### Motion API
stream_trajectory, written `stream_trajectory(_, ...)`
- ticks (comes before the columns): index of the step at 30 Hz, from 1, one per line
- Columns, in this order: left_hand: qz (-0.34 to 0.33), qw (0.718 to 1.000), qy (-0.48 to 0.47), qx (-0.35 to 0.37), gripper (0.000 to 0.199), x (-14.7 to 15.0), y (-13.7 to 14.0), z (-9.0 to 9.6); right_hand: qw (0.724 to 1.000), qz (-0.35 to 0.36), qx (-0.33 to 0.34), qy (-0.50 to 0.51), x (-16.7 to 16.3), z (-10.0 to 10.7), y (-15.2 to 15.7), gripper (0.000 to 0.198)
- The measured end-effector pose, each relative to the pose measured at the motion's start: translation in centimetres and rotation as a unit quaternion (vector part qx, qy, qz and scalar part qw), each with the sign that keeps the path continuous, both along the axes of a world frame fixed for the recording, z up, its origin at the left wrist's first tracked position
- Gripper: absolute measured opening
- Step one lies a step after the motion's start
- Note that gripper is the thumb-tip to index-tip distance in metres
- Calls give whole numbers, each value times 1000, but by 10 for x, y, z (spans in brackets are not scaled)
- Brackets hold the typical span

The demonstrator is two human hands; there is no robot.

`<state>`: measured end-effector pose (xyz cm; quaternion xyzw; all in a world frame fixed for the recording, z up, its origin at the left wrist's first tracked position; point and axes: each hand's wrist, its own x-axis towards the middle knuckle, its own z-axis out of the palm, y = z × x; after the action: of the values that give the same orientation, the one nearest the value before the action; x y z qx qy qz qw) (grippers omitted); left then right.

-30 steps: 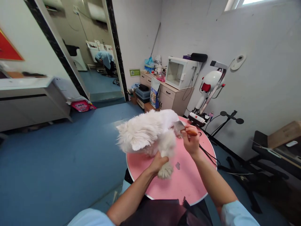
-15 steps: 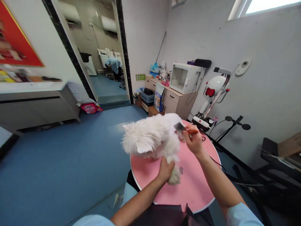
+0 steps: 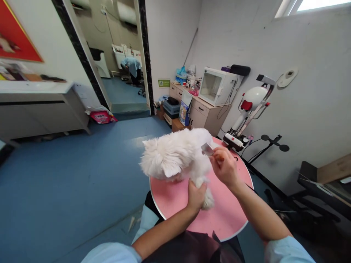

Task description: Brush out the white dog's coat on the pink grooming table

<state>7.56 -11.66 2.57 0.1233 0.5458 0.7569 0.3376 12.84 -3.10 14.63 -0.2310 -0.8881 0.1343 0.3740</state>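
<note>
A fluffy white dog [image 3: 170,151] stands on a round pink table [image 3: 230,212], its head turned to the left. My left hand [image 3: 196,195] is closed around one of its front legs, and the pale paw [image 3: 208,201] sticks out beyond my fingers. In my right hand [image 3: 225,166] is a slicker brush [image 3: 207,149], gripped by its mostly covered handle. The brush's flat head is close to the fur at the dog's shoulder; whether it touches the coat I cannot tell.
Behind the table stand a drawer cabinet [image 3: 205,117] with a white glass-fronted box [image 3: 215,86], a food bag [image 3: 185,107] and a pet carrier [image 3: 171,107]. A white dryer [image 3: 251,98] on a stand is at the right. Through the doorway, another person [image 3: 132,67] bends over.
My right hand has turned the brush, so its head now shows a lighter face and sits slightly lower. My left hand still holds the leg, shifted slightly right. The view has tilted a little.
</note>
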Motion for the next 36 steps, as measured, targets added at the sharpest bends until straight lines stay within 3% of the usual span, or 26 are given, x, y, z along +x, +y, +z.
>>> stream_trajectory(3,-9,999,19,38,40,-1,3,2,996,36,-57,-56,1,-3,-1,11)
stream_trajectory(7,10,999,27,18,49,-1,6,-5,998,-36,-28,52,0,-9,3,11)
stream_trajectory(11,-10,999,29,39,45,-3,5,-8,996,22,-81,-37,-3,-16,8,12)
stream_trajectory(14,-18,997,43,55,44,-8,-1,0,998,-4,-50,44,-1,-21,11,13)
stream_trajectory(17,-61,995,29,75,42,-11,-10,11,993,65,-95,-3,5,-25,12,12)
stream_trajectory(20,-98,993,-14,67,45,-13,-19,16,997,16,-45,66,10,-27,13,13)
stream_trajectory(22,-113,992,-23,58,47,-15,-22,15,993,16,-23,112,11,-28,11,13)
stream_trajectory(25,-139,988,2,69,47,-19,-25,8,993,76,-81,32,10,-29,8,12)
stream_trajectory(29,-169,984,0,49,43,-28,-29,-1,990,17,-57,129,9,-28,7,15)
stream_trajectory(32,-218,975,-4,46,37,-36,-32,-1,989,83,-118,33,7,-28,6,15)
stream_trajectory(33,-234,971,-8,45,37,-39,-32,0,990,81,-116,25,6,-28,6,15)
stream_trajectory(36,-273,960,-30,48,40,-47,-35,2,990,37,-50,128,4,-27,5,13)
